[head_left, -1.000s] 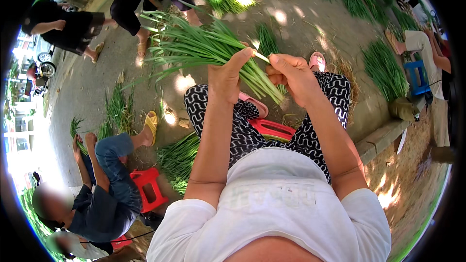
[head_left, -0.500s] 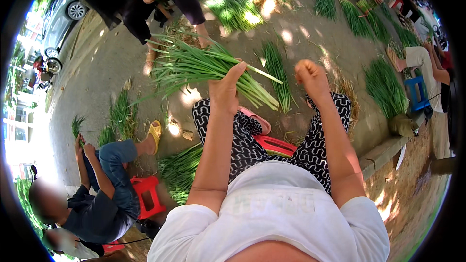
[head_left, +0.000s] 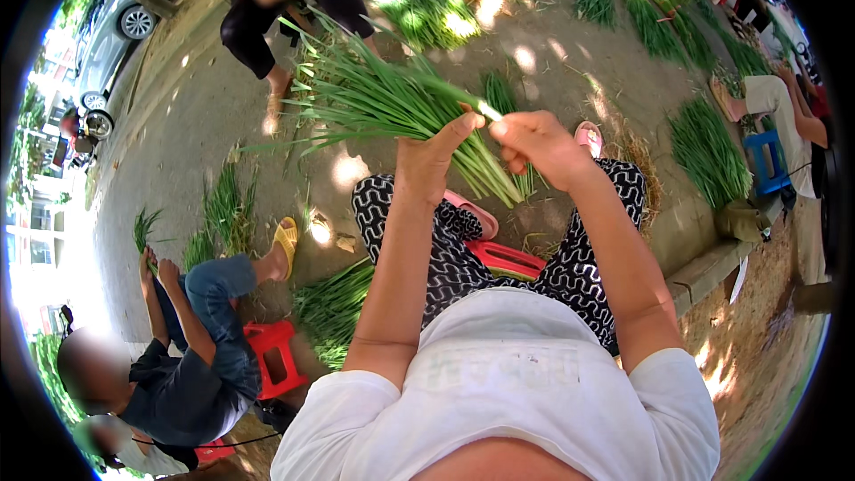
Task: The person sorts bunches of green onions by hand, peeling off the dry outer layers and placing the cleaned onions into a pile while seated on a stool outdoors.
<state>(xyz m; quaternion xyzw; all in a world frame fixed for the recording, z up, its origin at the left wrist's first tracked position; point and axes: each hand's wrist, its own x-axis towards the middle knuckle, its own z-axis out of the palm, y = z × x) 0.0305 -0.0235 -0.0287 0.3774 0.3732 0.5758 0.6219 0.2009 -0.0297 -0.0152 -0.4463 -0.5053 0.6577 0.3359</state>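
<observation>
My left hand [head_left: 429,153] is closed around a bunch of garlic chives [head_left: 378,98], held above my knees. The long green leaves fan out to the far left, and the pale stem ends point to the near right. Just to its right, my right hand [head_left: 545,150] is closed, thumb and fingers pinching the white end of one chive stalk [head_left: 489,111]. That stalk lies over the top of the bunch, beside my left thumb. Below the stems, another pile of chives [head_left: 499,89] rests on the ground, partly hidden by my hands.
A heap of chives [head_left: 331,310] lies by my left leg, and more piles [head_left: 708,151] lie to the right. A red stool [head_left: 506,260] is between my legs. People sit opposite and at left, near another red stool [head_left: 276,358]. A blue stool [head_left: 764,163] stands at right.
My right hand has moved left, from apart to the bunch, and now pinches the white end of a stalk. My left hand still holds the bunch, shifted slightly right.
</observation>
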